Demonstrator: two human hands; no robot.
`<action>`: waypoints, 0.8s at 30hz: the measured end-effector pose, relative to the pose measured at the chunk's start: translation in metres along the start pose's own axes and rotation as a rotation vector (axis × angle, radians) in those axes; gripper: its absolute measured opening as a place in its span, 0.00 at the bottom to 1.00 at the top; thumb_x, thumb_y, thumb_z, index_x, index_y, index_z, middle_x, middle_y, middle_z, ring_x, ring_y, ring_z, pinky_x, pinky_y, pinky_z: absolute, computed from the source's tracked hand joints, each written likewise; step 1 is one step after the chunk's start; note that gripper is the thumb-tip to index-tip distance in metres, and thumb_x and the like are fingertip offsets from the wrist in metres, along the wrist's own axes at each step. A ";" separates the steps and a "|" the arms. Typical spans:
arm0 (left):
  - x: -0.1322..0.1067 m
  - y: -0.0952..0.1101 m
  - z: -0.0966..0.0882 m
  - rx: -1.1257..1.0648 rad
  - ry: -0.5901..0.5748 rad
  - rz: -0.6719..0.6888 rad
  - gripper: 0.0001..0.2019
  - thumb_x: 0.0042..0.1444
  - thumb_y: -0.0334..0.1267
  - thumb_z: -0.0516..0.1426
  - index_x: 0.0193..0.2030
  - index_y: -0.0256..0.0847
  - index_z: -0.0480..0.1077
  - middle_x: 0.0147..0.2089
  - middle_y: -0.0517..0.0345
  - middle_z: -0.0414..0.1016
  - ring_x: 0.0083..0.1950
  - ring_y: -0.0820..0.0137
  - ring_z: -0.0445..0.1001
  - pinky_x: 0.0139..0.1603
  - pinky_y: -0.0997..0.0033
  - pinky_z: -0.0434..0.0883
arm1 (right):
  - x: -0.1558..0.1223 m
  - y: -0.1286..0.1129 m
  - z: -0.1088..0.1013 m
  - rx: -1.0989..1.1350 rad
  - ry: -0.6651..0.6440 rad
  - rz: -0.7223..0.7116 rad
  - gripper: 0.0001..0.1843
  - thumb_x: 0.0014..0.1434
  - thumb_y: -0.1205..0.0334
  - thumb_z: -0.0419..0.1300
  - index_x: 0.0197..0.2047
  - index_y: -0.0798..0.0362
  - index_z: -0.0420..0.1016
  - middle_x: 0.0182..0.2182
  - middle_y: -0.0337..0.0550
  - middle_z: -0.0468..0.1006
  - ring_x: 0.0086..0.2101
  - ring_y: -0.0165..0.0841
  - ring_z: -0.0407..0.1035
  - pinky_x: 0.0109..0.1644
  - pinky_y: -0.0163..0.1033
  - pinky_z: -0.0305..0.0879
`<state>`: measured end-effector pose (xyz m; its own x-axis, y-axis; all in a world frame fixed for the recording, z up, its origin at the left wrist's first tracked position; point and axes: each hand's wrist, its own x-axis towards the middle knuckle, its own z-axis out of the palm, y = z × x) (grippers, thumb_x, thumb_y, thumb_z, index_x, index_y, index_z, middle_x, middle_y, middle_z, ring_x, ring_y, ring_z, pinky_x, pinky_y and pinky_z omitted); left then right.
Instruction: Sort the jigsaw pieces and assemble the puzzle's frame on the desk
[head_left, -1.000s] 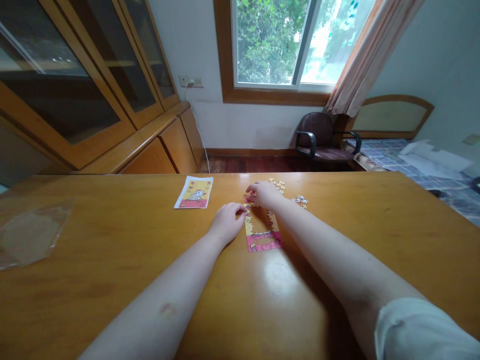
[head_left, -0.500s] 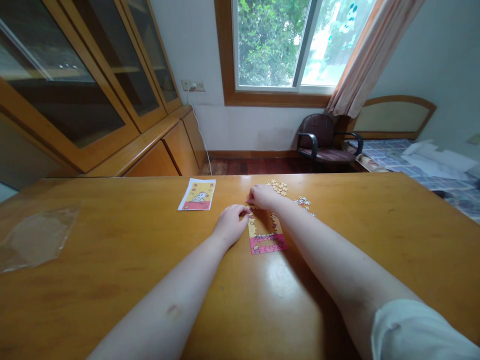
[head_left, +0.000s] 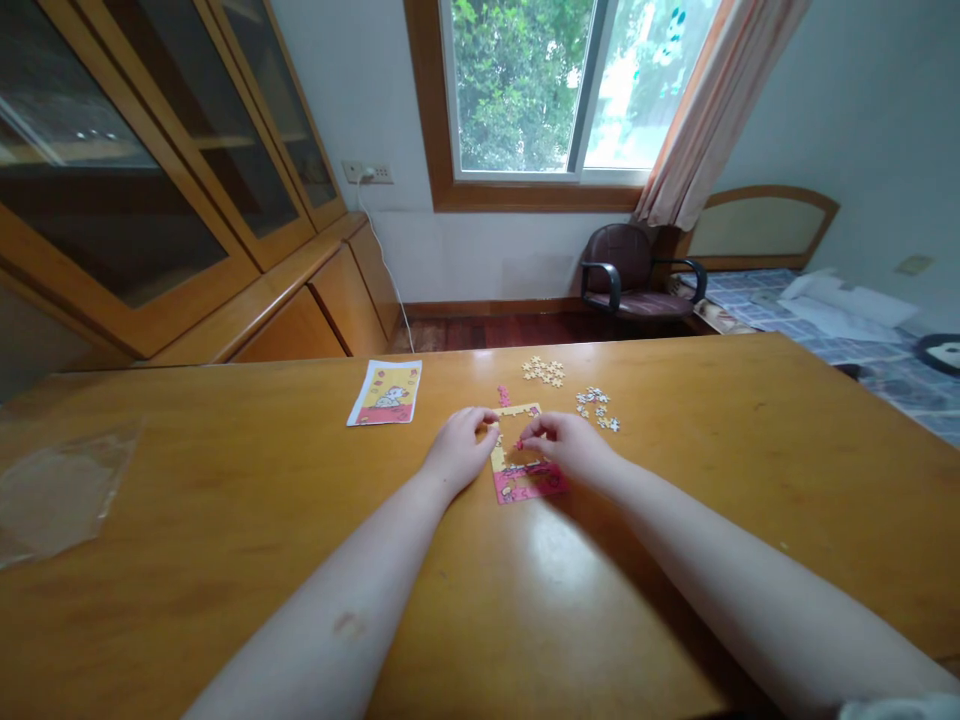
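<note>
A partly assembled jigsaw puzzle (head_left: pixel 531 492) lies on the table, with a yellow border, a pink lower part and an open gap in its middle. My right hand (head_left: pixel 564 440) pinches a small pink puzzle piece (head_left: pixel 518 445) above that gap. At the puzzle's left edge rests my left hand (head_left: pixel 466 442), its fingers curved with a space between thumb and forefinger; it holds no loose piece that I can see. A few loose pink pieces (head_left: pixel 504 396) lie just behind the puzzle. Part of the right border is hidden by my right hand.
Loose yellow pieces (head_left: pixel 544 371) and whitish pieces (head_left: pixel 594 397) lie beyond the puzzle, to the right. A picture card (head_left: pixel 386 393) is at back left, a clear plastic bag (head_left: pixel 64 490) at far left on the wooden table (head_left: pixel 300 480). A chair (head_left: pixel 634 270) stands behind.
My right hand has come back toward me from behind the puzzle and now holds a pink piece over the gap. My left hand stays at the left edge. The view has shifted slightly.
</note>
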<state>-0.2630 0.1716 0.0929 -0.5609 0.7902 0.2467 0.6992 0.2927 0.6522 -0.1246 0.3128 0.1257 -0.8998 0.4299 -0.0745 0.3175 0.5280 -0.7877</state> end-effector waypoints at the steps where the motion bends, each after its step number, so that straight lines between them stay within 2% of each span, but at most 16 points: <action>1: 0.000 0.000 0.000 0.018 -0.014 0.014 0.08 0.56 0.38 0.54 0.41 0.42 0.71 0.43 0.55 0.76 0.47 0.64 0.72 0.52 0.61 0.68 | -0.011 0.002 0.001 0.011 -0.005 0.018 0.06 0.53 0.63 0.61 0.33 0.52 0.79 0.24 0.37 0.77 0.25 0.28 0.66 0.31 0.33 0.60; 4: 0.000 0.002 -0.001 0.050 -0.043 0.032 0.09 0.55 0.37 0.54 0.41 0.43 0.72 0.43 0.56 0.76 0.47 0.64 0.72 0.52 0.61 0.68 | -0.031 0.004 0.006 0.002 0.023 0.004 0.06 0.53 0.62 0.61 0.33 0.52 0.79 0.28 0.39 0.79 0.29 0.30 0.69 0.35 0.34 0.62; 9: 0.000 0.002 -0.003 0.051 -0.042 0.047 0.09 0.56 0.37 0.53 0.39 0.43 0.73 0.42 0.57 0.76 0.46 0.65 0.72 0.51 0.62 0.68 | -0.033 0.005 0.012 -0.093 -0.001 -0.136 0.04 0.53 0.64 0.63 0.31 0.50 0.80 0.31 0.40 0.80 0.33 0.31 0.70 0.40 0.35 0.63; 13: 0.001 0.001 -0.003 0.047 -0.048 0.050 0.09 0.56 0.38 0.52 0.38 0.43 0.73 0.42 0.56 0.76 0.47 0.64 0.72 0.52 0.61 0.67 | -0.031 0.009 0.016 -0.104 -0.019 -0.161 0.04 0.53 0.66 0.64 0.31 0.49 0.80 0.30 0.40 0.80 0.32 0.31 0.70 0.39 0.35 0.63; 24: 0.001 0.003 -0.003 0.052 -0.060 0.041 0.08 0.56 0.37 0.53 0.37 0.43 0.74 0.43 0.56 0.77 0.47 0.64 0.72 0.52 0.62 0.68 | -0.030 0.013 0.020 -0.126 -0.001 -0.183 0.04 0.55 0.63 0.63 0.30 0.50 0.80 0.26 0.39 0.77 0.30 0.30 0.68 0.37 0.34 0.61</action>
<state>-0.2627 0.1718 0.0974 -0.5051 0.8325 0.2279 0.7441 0.2862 0.6037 -0.0990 0.2921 0.1054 -0.9460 0.3180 0.0625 0.1835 0.6845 -0.7055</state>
